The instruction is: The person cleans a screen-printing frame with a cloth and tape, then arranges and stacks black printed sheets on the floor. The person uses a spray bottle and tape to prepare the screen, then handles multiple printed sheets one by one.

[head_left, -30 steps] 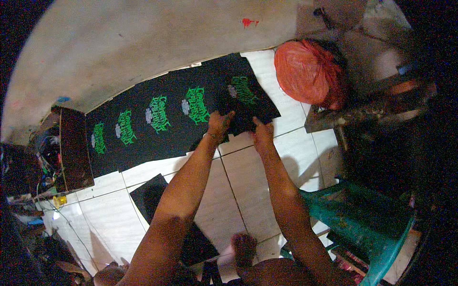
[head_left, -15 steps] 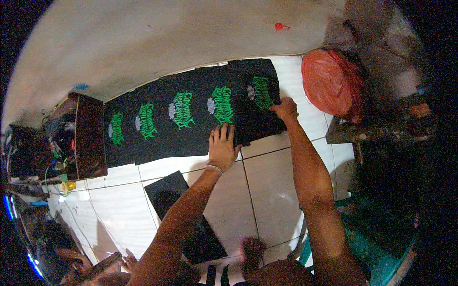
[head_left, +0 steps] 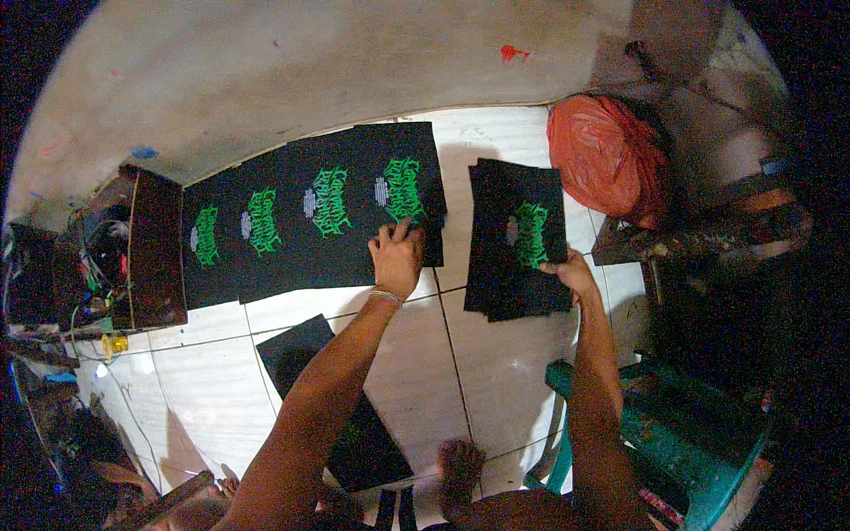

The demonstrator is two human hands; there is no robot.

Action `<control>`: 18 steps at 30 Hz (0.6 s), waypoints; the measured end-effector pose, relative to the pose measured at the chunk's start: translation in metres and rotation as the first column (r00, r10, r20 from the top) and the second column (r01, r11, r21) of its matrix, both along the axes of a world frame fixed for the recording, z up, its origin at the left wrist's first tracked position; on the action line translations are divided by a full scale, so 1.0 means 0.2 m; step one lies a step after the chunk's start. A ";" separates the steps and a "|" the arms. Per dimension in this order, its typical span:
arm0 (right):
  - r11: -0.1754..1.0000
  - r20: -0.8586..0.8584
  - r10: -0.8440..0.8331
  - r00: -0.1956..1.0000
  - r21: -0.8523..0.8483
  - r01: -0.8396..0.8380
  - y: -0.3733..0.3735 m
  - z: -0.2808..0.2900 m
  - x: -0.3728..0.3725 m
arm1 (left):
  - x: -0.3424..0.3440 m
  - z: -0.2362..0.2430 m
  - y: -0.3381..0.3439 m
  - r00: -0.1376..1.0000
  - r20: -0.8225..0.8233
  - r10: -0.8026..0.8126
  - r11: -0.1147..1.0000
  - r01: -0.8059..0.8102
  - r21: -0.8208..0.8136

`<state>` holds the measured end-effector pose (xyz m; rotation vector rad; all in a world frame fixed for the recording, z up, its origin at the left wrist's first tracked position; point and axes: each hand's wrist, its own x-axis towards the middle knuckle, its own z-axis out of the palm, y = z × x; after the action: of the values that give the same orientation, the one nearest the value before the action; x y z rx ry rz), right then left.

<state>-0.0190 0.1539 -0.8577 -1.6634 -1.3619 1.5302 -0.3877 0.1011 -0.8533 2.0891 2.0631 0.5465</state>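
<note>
Several black sheets [head_left: 292,261] with green jagged lettering and a small grey print lie overlapped in a row along the wall; cloth or paper, I cannot tell. My left hand [head_left: 397,258] rests on the rightmost sheet of that row, just below its green print, fingers bent and apart. Farther right, a stack of black printed sheets [head_left: 500,288] is separated from the row, its lower edges uneven. My right hand [head_left: 571,274] pinches its right edge, thumb on top beside the green print, the other fingers partly hidden.
A red plastic bag [head_left: 606,159] stands against the wall at far right. Another black sheet [head_left: 376,451] lies on the white tiles under my left forearm. A green plastic stool [head_left: 691,434] is at lower right; a dark wooden box [head_left: 158,248] with wires stands left. Someone's bare foot shows below.
My right hand has drawn the rightmost black stack away from the row, toward me and to the right. My left hand stays on the row, its fingers now more bent.
</note>
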 end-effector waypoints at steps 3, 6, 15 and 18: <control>0.998 0.149 0.014 0.989 0.058 -0.023 -0.11 0.00 -0.12 | 0.03 0.00 0.01 0.949 0.297 -0.107 0.994 0.091 0.065; 1.000 0.070 0.008 0.998 0.021 -0.009 -0.15 0.04 -0.26 | 0.13 0.01 -0.06 0.961 0.179 -0.212 0.971 0.187 0.147; 0.993 -0.091 -0.090 0.992 -0.089 0.082 -0.15 0.10 -0.48 | 0.45 -0.02 -0.33 0.815 0.472 -0.337 0.897 0.430 -0.101; 0.976 -0.050 -0.187 0.981 -0.119 0.180 -0.20 0.08 -0.36 | 0.23 -0.12 -0.19 0.912 0.337 -0.231 0.969 0.247 -0.005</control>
<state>-0.0913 0.1143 -0.8409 -1.7430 -1.0740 1.5617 -0.3420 0.0634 -0.8765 2.0159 1.5920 0.7445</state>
